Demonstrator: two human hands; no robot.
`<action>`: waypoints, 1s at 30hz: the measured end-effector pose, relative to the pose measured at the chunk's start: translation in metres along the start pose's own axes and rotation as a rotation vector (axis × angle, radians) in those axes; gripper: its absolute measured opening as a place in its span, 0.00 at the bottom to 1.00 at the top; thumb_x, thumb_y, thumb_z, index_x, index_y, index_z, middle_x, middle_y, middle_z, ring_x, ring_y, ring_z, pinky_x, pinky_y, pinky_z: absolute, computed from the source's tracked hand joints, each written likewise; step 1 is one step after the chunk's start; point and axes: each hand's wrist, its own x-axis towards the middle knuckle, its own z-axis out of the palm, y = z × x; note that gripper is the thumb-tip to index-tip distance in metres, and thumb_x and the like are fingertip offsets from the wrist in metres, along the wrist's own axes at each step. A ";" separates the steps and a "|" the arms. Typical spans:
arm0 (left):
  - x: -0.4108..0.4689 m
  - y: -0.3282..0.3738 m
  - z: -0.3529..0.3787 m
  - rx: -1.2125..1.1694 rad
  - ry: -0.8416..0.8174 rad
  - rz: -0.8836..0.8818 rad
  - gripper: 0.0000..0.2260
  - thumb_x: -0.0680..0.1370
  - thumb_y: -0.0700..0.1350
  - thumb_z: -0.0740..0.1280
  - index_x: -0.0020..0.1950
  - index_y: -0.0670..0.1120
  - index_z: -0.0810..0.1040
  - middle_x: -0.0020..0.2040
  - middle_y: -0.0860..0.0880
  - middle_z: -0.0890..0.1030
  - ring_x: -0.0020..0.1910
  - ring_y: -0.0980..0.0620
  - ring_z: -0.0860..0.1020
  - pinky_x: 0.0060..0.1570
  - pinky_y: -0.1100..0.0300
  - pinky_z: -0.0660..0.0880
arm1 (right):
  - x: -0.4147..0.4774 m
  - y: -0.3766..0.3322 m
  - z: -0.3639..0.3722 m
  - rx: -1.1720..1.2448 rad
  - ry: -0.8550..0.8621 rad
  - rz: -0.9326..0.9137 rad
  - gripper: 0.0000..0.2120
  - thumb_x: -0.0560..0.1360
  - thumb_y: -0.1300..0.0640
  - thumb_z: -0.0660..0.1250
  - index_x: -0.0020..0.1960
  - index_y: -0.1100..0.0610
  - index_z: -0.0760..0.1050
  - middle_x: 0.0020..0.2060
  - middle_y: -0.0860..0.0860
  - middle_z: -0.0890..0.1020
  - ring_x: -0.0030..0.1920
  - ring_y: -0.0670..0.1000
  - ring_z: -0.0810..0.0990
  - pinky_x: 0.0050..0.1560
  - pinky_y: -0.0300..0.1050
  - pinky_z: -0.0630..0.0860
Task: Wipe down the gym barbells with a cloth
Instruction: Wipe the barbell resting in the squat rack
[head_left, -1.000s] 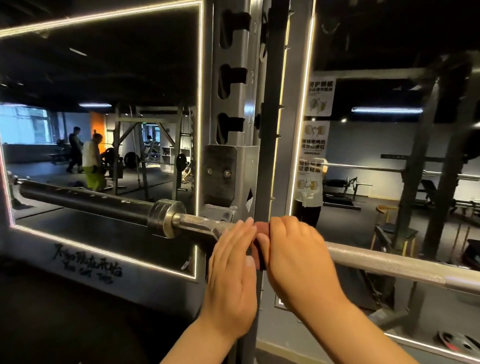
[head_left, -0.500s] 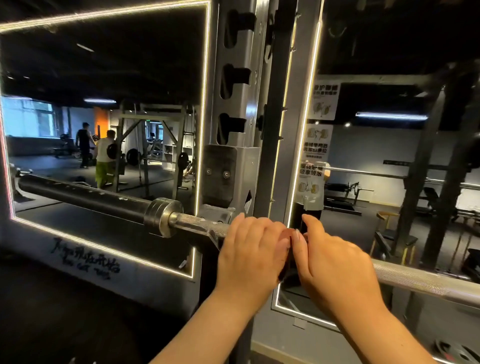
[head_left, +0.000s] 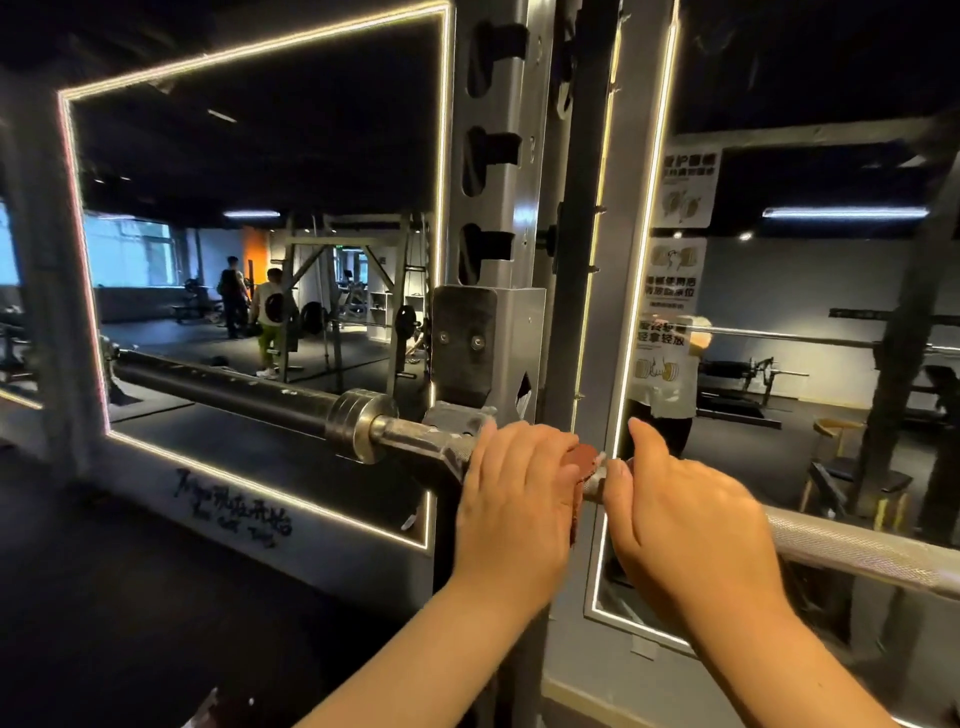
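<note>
Two hands: the left hand (head_left: 514, 499) wraps a small reddish-brown cloth (head_left: 584, 457) over the silver knurled steel barbell (head_left: 857, 551). The right hand (head_left: 691, 514) curls over bare shaft just beside it, thumb raised. Whether it also pinches the cloth's edge, I cannot tell.
Barbell seat: it rests in the grey metal rack hook (head_left: 457, 415).
Technique: probably best to wrap the cloth fully round, squeeze, and twist while sliding, so the knurl grooves come clean.
Edges: the hook and the ribbed steel collar (head_left: 358, 423) block the left, and fingers could catch there.
Open room: long bare shaft runs rightward. The grey slotted upright (head_left: 498, 208) stands close behind.
</note>
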 end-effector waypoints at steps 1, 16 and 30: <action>-0.001 -0.004 0.000 0.001 0.011 -0.019 0.21 0.87 0.55 0.45 0.68 0.50 0.73 0.65 0.53 0.76 0.71 0.53 0.69 0.79 0.47 0.55 | 0.000 0.001 0.002 0.008 0.010 -0.020 0.26 0.81 0.47 0.51 0.63 0.64 0.78 0.24 0.47 0.73 0.23 0.48 0.70 0.28 0.40 0.62; -0.001 0.017 -0.013 0.006 0.023 -0.081 0.41 0.82 0.66 0.35 0.69 0.43 0.76 0.67 0.46 0.78 0.73 0.47 0.70 0.79 0.45 0.58 | -0.007 0.008 0.004 0.000 0.065 -0.066 0.21 0.80 0.53 0.57 0.62 0.66 0.79 0.31 0.56 0.81 0.31 0.57 0.81 0.33 0.50 0.77; -0.015 0.025 -0.001 -0.054 -0.029 -0.145 0.27 0.85 0.60 0.43 0.77 0.49 0.68 0.76 0.52 0.68 0.80 0.56 0.57 0.79 0.48 0.56 | -0.009 0.012 0.003 -0.029 0.089 -0.151 0.26 0.82 0.48 0.51 0.61 0.66 0.78 0.32 0.57 0.82 0.30 0.58 0.81 0.32 0.50 0.75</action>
